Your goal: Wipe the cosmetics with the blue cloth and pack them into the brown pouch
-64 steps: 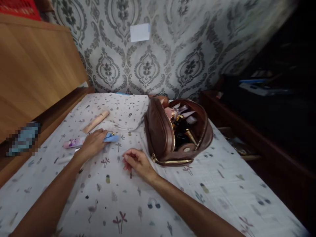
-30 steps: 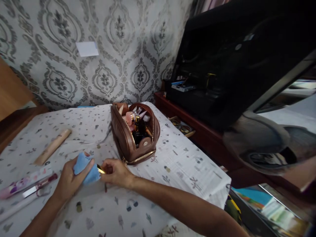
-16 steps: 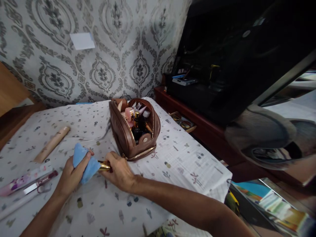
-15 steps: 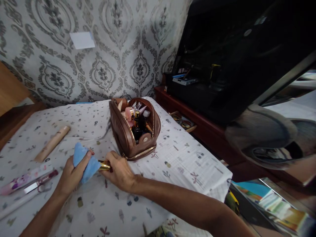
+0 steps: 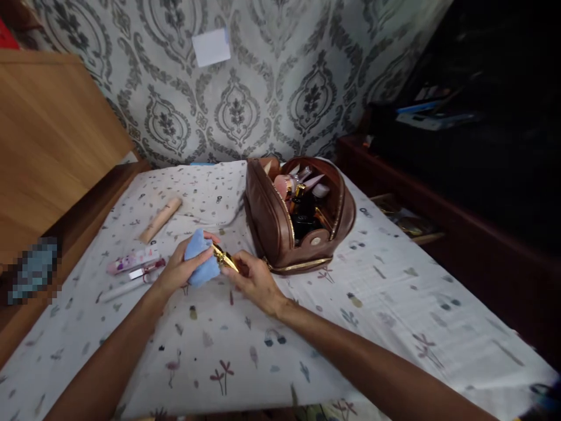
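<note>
My left hand (image 5: 182,263) is closed on a folded light-blue cloth (image 5: 201,260), which wraps one end of a shiny gold cosmetic tube (image 5: 225,258). The fingers of my right hand (image 5: 254,280) pinch the tube's other end. Just beyond my right hand stands a brown makeup bag (image 5: 267,210), unzipped, with pink, gold and black cosmetics inside. Left of my hands lie a beige tube (image 5: 160,219), a pink-and-purple tube (image 5: 134,259), a dark-red lip gloss tube (image 5: 149,269) and a slim white stick (image 5: 125,289).
A white cloth (image 5: 245,362) with small printed plants covers the table. Behind it rises a patterned wall (image 5: 236,105). A wooden panel (image 5: 56,117) stands at the left. At the right are a dark-red cabinet (image 5: 438,263) and a pulled-out drawer (image 5: 421,237) with small items.
The view has swung left, so the bag and hands appear farther right. The gold tube now tilts down toward my right hand, and more of it shows beyond the cloth.
</note>
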`<state>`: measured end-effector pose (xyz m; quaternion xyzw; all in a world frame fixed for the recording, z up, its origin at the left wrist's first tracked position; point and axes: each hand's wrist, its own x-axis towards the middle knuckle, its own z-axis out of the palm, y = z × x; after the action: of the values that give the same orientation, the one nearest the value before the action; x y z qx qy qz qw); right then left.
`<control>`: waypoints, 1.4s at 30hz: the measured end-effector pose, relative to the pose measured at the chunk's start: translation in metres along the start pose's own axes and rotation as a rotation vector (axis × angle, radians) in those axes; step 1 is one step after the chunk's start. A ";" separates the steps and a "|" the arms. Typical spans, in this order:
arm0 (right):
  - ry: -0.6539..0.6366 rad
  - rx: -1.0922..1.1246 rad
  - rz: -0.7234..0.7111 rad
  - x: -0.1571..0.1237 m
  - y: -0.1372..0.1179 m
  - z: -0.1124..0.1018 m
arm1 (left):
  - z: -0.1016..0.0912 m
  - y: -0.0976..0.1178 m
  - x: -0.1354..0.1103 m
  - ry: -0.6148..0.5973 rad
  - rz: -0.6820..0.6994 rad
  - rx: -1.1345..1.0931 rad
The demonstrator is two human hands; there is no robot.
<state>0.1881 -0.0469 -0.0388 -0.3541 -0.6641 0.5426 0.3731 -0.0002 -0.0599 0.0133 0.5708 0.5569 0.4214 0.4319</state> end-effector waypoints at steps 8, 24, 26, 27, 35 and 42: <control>-0.050 0.055 -0.002 -0.001 0.005 0.002 | 0.003 -0.015 0.007 0.135 0.050 0.037; -0.062 0.406 0.077 0.006 -0.010 -0.003 | 0.005 -0.014 0.002 0.022 -0.018 -0.199; -0.034 0.479 0.099 0.005 -0.010 0.000 | 0.006 -0.016 0.000 -0.008 -0.038 -0.183; -0.019 0.523 0.108 0.005 -0.010 0.001 | 0.006 -0.017 -0.002 -0.021 -0.052 -0.170; 0.086 0.487 -0.044 0.004 -0.006 0.007 | -0.002 -0.022 -0.002 -0.125 -0.214 -0.050; 0.154 0.089 -0.103 -0.004 -0.007 0.005 | -0.010 -0.024 0.003 -0.201 -0.229 -0.071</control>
<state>0.1855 -0.0541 -0.0326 -0.3433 -0.6260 0.5230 0.4655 -0.0168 -0.0565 -0.0072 0.5273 0.5570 0.3297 0.5505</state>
